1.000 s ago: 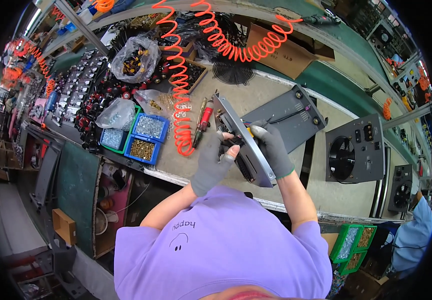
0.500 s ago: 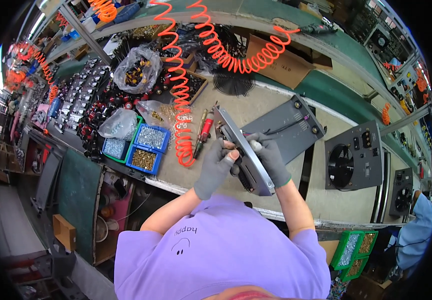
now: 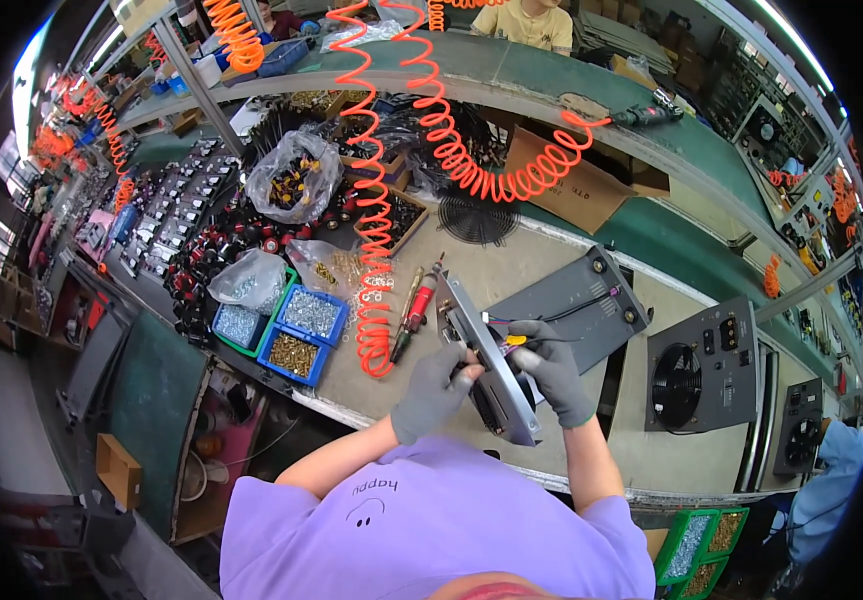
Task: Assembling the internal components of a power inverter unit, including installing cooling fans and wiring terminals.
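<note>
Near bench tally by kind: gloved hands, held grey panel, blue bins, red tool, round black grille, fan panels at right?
Gloved hands: 2
Held grey panel: 1
Blue bins: 2
Red tool: 1
Round black grille: 1
Fan panels at right: 2
Total: 9

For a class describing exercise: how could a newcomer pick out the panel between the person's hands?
Find the pale workbench, then the grey-gloved left hand and right hand at its near side. Between them is a grey metal panel, seen nearly edge-on. Unlike the grey plate lying flat beyond it, this one stands tilted up between the gloves.
</note>
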`<state>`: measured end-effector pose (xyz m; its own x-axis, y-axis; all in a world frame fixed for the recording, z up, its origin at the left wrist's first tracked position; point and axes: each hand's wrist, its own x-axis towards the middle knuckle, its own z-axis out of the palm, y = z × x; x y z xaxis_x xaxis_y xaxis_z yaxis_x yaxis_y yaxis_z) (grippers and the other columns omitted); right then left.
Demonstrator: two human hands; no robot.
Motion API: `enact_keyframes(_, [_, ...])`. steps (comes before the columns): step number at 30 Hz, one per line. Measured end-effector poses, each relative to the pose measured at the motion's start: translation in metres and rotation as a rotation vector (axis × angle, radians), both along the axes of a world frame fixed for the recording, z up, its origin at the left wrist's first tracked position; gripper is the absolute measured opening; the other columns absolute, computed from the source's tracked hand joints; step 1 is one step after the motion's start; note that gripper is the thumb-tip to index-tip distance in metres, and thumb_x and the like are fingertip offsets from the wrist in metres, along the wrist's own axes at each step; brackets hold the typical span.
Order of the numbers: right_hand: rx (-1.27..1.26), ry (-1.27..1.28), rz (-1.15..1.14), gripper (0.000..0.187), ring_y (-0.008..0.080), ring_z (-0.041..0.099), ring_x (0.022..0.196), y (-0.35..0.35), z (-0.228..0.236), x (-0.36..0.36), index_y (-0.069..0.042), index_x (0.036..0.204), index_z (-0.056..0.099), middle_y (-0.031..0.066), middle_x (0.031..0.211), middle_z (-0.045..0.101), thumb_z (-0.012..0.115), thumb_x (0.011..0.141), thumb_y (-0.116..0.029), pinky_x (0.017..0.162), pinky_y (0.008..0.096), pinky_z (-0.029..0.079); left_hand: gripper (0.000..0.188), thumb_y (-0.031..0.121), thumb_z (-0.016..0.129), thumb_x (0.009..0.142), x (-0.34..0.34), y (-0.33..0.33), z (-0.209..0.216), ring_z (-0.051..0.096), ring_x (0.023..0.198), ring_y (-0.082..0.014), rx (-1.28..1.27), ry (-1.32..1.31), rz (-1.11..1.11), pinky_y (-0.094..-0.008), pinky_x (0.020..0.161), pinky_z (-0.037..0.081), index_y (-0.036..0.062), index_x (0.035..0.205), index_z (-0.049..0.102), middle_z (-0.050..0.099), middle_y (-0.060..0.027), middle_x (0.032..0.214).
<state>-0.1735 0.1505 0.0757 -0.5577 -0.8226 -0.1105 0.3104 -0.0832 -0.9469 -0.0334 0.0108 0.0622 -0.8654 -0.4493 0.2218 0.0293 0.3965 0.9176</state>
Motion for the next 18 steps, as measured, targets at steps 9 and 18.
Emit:
enact_keyframes(9, [0.579, 0.324, -0.416, 0.046, 0.0188, 0.061, 0.078, 0.059, -0.144, -0.18, -0.001, 0.116, 0.052, 0.0126, 0.097, 0.062, 0.067, 0.077, -0.018, 0.068, 0.0292, 0.049, 0.033, 0.034, 0.05, 0.09, 0.0, 0.007, 0.026, 0.053, 0.062, -0.0331, -0.053, -0.06, -0.066, -0.0394, 0.058, 0.041, 0.0023, 0.085, 0.045, 0.05, -0.0171, 0.069])
enact_keyframes(18, [1.551, 0.608, -0.473, 0.075, 0.034, 0.036, 0.126, 0.138, -0.178, -0.281, -0.008, 0.134, 0.036, 0.016, 0.136, 0.038, 0.062, 0.072, -0.041, 0.099, 0.0473, 0.037, 0.054, 0.049, 0.07, 0.071, -0.009, 0.024, 0.055, 0.056, 0.058, -0.0287, -0.122, -0.409, 0.007, -0.0403, 0.054, 0.043, 0.0052, 0.088, 0.043, 0.053, -0.0094, 0.069])
